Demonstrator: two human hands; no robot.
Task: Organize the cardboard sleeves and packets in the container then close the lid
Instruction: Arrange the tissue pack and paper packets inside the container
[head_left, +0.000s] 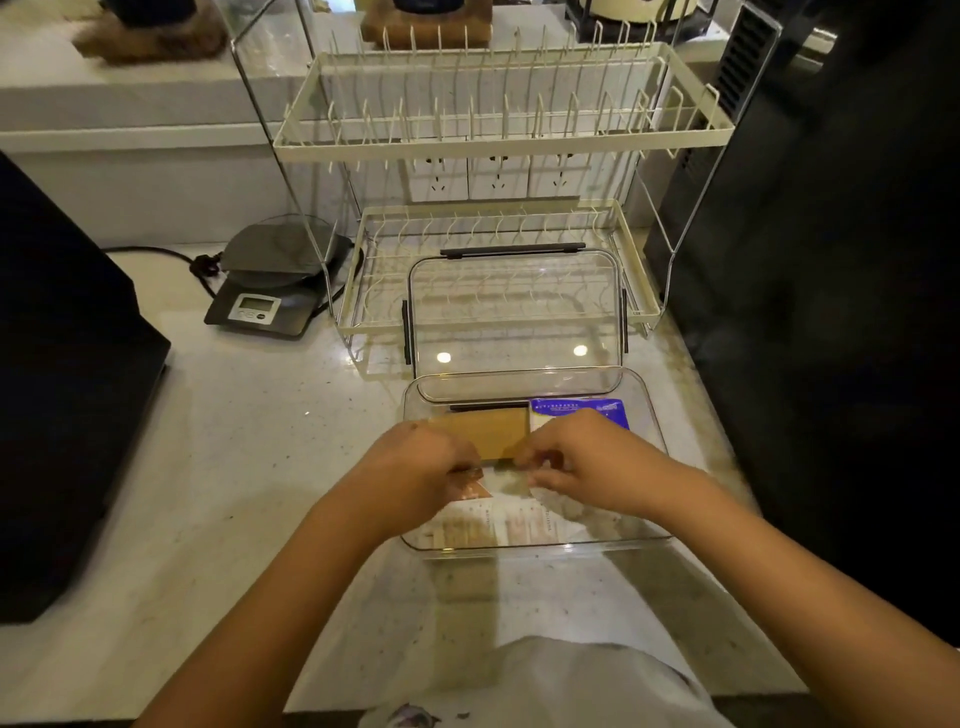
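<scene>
A clear plastic container (655, 431) stands on the counter in front of me. Its clear lid (514, 322) leans upright against the rack behind it. Inside lie brown cardboard sleeves (493, 434) at the back, a blue packet (582, 408) at the back right, and pale packets (498, 525) along the front. My left hand (421, 467) and my right hand (587, 462) are both inside the container, fingers curled and pinching small packets (506, 480) between them. What exactly the fingertips hold is partly hidden.
A cream two-tier dish rack (498, 140) stands behind the container. A kitchen scale (275, 291) with a cable sits to the left. Dark appliances stand at the far left (62, 389) and right (831, 312). The counter's front edge is near my body.
</scene>
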